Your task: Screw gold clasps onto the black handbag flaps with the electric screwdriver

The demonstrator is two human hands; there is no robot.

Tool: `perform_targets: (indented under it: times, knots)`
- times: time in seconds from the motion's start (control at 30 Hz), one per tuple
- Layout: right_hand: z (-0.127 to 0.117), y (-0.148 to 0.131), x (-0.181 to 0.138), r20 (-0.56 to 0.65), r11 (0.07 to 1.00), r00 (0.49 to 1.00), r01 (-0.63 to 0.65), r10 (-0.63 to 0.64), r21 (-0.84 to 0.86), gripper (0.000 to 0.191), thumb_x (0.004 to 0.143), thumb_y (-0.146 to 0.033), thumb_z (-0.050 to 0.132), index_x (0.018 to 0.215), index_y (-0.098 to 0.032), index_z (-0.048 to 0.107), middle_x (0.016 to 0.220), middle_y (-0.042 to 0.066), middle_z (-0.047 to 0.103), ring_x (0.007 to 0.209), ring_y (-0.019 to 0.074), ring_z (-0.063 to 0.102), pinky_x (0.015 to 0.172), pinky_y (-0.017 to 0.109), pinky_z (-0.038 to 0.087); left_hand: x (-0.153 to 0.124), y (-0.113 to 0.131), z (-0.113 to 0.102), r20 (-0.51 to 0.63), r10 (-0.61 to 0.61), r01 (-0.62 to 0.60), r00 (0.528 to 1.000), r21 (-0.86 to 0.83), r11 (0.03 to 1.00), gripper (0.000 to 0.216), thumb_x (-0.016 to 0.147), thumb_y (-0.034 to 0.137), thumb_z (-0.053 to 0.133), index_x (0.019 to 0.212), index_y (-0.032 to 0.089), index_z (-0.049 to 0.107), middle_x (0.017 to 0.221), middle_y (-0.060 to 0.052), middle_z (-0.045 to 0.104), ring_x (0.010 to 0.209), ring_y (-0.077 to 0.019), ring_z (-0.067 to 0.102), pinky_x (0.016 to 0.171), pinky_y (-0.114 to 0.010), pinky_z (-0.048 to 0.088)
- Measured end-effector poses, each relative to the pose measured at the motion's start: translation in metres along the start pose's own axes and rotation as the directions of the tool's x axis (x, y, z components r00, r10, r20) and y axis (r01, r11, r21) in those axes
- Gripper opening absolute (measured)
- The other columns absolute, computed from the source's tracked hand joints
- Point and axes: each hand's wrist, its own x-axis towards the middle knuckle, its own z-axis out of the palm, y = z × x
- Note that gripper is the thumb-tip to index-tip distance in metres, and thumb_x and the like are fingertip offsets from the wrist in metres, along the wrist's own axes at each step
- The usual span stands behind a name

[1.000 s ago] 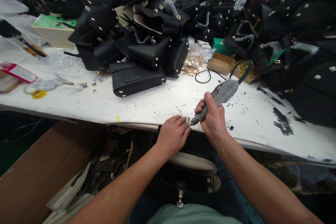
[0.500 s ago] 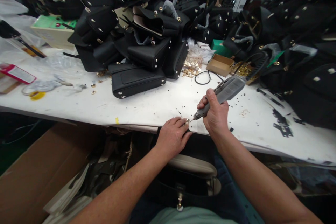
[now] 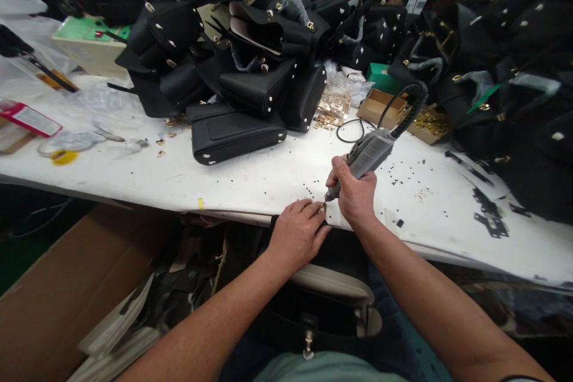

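My right hand (image 3: 354, 191) grips a grey electric screwdriver (image 3: 364, 156) with a black coiled cord, its tip pointing down at a small gold metal fitting (image 3: 322, 207). My left hand (image 3: 299, 231) rests at the near edge of the white table (image 3: 250, 182), fingers pinched on that fitting and holding it against the edge. A black handbag (image 3: 313, 316) with a pale rim and a gold clasp sits on my lap below the hands.
A pile of black handbags (image 3: 250, 54) covers the back of the table, with more at the right. Small cardboard boxes (image 3: 379, 107) and loose gold hardware (image 3: 331, 110) lie behind the tool. Tiny screws dot the tabletop. A large cardboard box (image 3: 67, 286) stands at lower left.
The right hand lifted the screwdriver away from the fitting, then brought its tip back down onto it. The left hand stayed pinched on the fitting.
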Motion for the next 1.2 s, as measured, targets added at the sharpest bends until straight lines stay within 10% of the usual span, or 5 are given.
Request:
perform_targets:
  times: [0.33,0.6,0.97,1.2]
  knots:
    - [0.009,-0.011,0.002,0.323,0.934,0.946,0.116,-0.001,-0.338,0.024,0.075,-0.033,0.071,0.063,-0.018,0.057,0.050,-0.003,0.053,0.045,0.0103,0.049,0.045,0.022,0.042,0.001,0.000,0.000,0.001,-0.016,0.016,1.000,0.000,1.000,0.029,0.096,0.036,0.060,0.119,0.021,0.067,0.129,-0.007,0.066,0.121,-0.0272,0.057,0.104,-0.046,0.048]
    - [0.008,-0.008,0.009,0.485,0.973,0.871,0.042,0.077,-0.229,0.022,0.076,-0.030,0.066,0.062,-0.019,0.051,0.047,-0.006,0.048,0.040,0.0096,0.046,0.042,0.022,0.039,0.002,-0.001,0.001,-0.004,-0.028,0.028,1.000,0.000,1.000,0.028,0.094,0.034,0.063,0.119,0.022,0.068,0.128,-0.007,0.067,0.122,-0.0261,0.057,0.104,-0.044,0.049]
    - [0.002,-0.024,0.014,0.481,0.994,0.872,-0.110,0.094,0.006,0.040,0.064,-0.048,0.085,0.076,-0.016,0.064,0.057,-0.004,0.057,0.049,0.0101,0.051,0.046,0.022,0.043,0.007,-0.012,0.008,-0.100,0.121,-0.111,0.988,0.098,0.989,0.026,0.094,0.027,0.061,0.117,0.020,0.069,0.123,-0.008,0.070,0.118,-0.0299,0.061,0.099,-0.049,0.055]
    - [-0.077,-0.055,0.033,0.088,0.983,0.993,0.057,-0.073,0.174,0.042,0.077,-0.056,0.077,0.073,-0.017,0.061,0.052,-0.003,0.057,0.044,0.0105,0.052,0.043,0.022,0.044,0.009,-0.016,0.013,-0.139,0.194,-0.176,0.971,0.133,0.975,0.027,0.098,0.033,0.056,0.116,0.019,0.070,0.125,-0.009,0.069,0.118,-0.0303,0.061,0.098,-0.051,0.057]
